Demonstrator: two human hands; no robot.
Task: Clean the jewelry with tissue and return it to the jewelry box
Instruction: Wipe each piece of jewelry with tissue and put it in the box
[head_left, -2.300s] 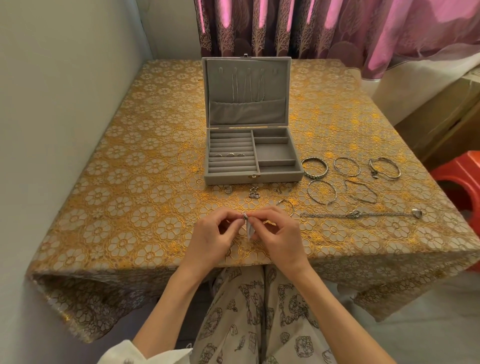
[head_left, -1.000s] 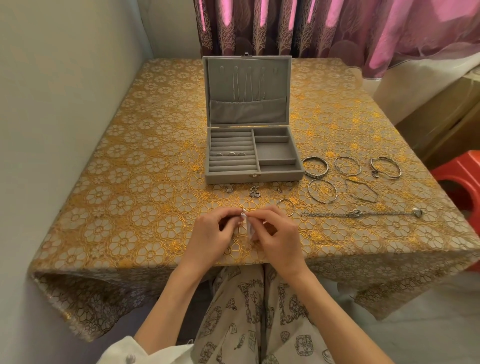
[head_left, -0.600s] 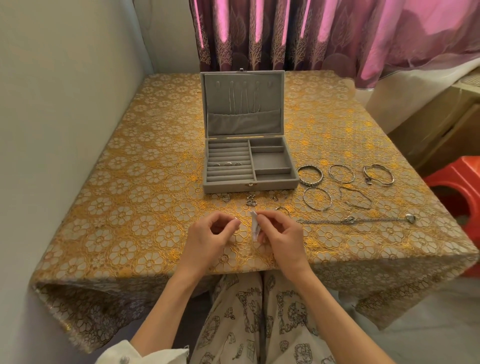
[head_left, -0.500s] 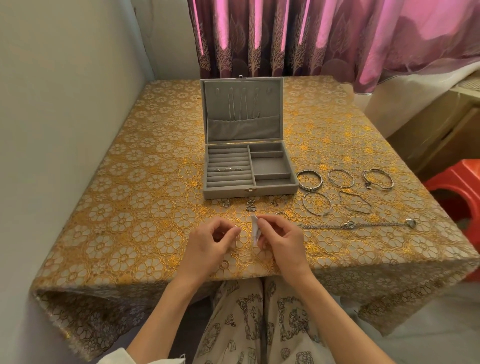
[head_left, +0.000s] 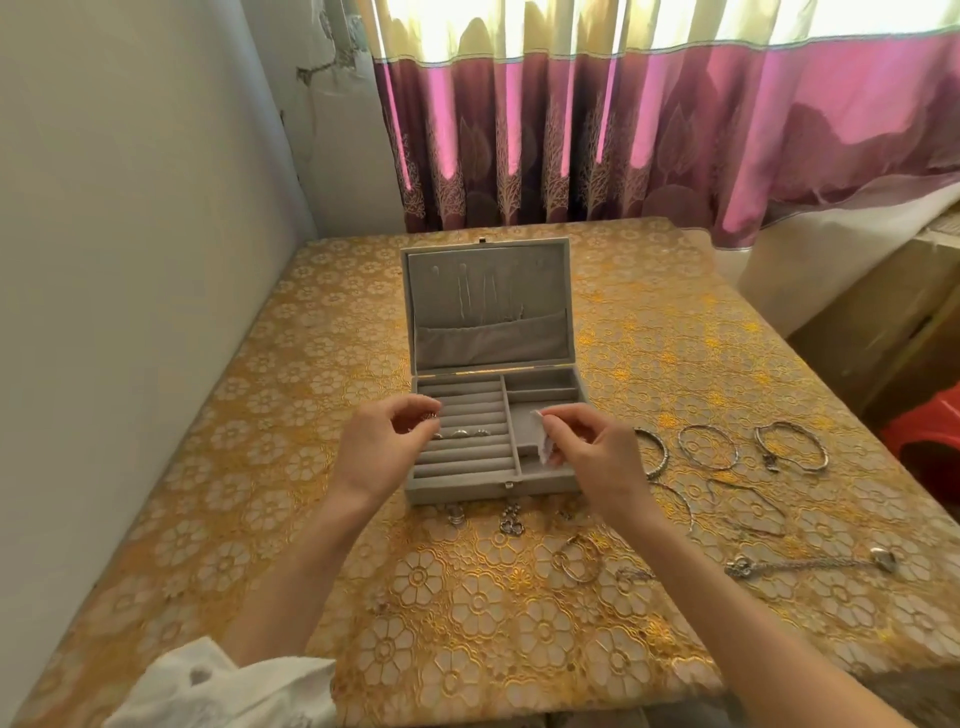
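Note:
The grey jewelry box (head_left: 457, 491) stands open at the table's middle, lid (head_left: 488, 306) upright with thin chains hanging in it. My left hand (head_left: 382, 449) hovers over the ring rolls, thumb and forefinger pinched on a small silver piece (head_left: 429, 415). A few rings (head_left: 462, 433) sit in the rolls just right of it. My right hand (head_left: 595, 457) is over the box's right compartments and holds a folded white tissue (head_left: 541, 441). Bangles (head_left: 709, 447) lie to the right of the box. A chain bracelet (head_left: 810, 564) and small pieces (head_left: 511, 526) lie in front.
A gold floral cloth (head_left: 260, 467) covers the table. A pale wall runs close along the left side and a purple curtain (head_left: 623, 135) hangs behind. A red stool (head_left: 930, 431) and cardboard boxes (head_left: 883, 353) stand at the right.
Both hands have parted and moved from the table's near edge up over the box; the left carries the small piece, the right keeps the tissue. The camera has tilted upward.

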